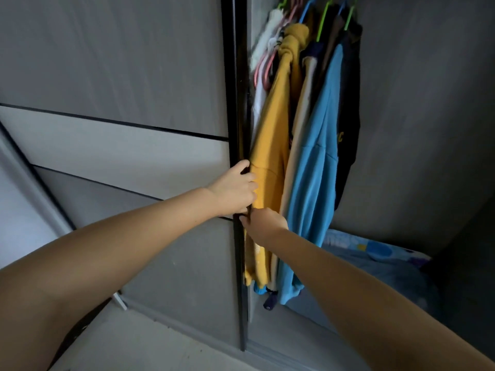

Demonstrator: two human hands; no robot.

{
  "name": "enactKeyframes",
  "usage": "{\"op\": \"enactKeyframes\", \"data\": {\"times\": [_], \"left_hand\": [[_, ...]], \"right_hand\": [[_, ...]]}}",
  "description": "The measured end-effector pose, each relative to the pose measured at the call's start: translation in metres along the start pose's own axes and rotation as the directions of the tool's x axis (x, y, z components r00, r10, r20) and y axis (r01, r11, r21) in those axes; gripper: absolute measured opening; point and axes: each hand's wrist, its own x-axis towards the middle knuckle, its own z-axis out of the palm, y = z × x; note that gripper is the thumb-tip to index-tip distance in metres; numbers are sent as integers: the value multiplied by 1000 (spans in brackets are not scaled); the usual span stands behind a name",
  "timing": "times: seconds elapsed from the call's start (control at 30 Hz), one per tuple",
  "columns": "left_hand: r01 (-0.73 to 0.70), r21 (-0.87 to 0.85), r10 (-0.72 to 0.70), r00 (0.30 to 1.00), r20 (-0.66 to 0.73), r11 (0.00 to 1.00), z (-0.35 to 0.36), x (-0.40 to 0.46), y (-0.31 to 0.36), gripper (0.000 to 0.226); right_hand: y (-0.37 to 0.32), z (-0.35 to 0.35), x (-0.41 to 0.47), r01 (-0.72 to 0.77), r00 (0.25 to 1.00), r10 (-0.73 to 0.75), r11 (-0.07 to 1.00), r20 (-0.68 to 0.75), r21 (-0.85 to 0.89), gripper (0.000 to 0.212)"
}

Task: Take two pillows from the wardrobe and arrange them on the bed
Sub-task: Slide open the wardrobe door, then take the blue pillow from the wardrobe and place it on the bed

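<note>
My left hand [234, 187] and right hand [263, 223] curl fingers around the upright door edge [239, 116]; a pillow [375, 253] lies flat inside the wardrobe.

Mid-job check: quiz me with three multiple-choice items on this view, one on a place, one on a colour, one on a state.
1. Where does the patterned pillow lie?
A. on a top shelf
B. low in the wardrobe, under the hanging clothes
C. in the left hand

2. What colour is the garment nearest the door edge?
A. yellow
B. red
C. purple

3. What state is the sliding door in?
A. fully shut
B. removed
C. partly open, both hands on its edge

Answers: B, it sits below the blue shirt; A, the yellow top hangs there; C, the left hand and right hand grip the edge.
</note>
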Motion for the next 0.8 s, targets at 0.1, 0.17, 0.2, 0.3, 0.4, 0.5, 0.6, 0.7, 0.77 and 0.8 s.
{"op": "enactKeyframes", "data": {"times": [0.1,0.17,0.2,0.3,0.4,0.5,0.6,0.7,0.77,0.8], "left_hand": [[-25,-201,20,999,-28,979,-10,19,35,31],[-35,-313,27,999,-32,949,-20,41,62,27],[-29,-377,19,999,-30,926,-26,54,76,27],[-5,-542,11,1000,8,840,-45,91,126,28],[-33,-618,42,999,1,786,-60,123,179,31],[-35,-661,47,999,0,750,-68,148,223,34],[7,-723,29,999,37,691,-67,163,259,39],[35,-773,68,993,101,634,-53,173,287,40],[49,-785,88,987,131,618,-37,183,297,40],[55,-786,94,985,143,615,-27,190,300,41]], "right_hand": [[53,-12,-26,-45,994,45,999,96,-5,46],[103,-13,-52,-79,968,74,997,239,13,42],[132,-11,-67,-122,954,106,992,280,40,37],[208,-4,-118,-277,932,241,956,271,100,24],[260,2,-167,-391,902,391,920,182,-41,50],[294,13,-202,-468,866,473,881,160,-74,59],[319,31,-223,-508,844,513,858,158,-76,62],[335,57,-224,-513,827,517,854,220,-80,67],[343,74,-213,-508,823,510,858,249,-77,69],[348,82,-204,-504,824,505,861,259,-76,69]]}}
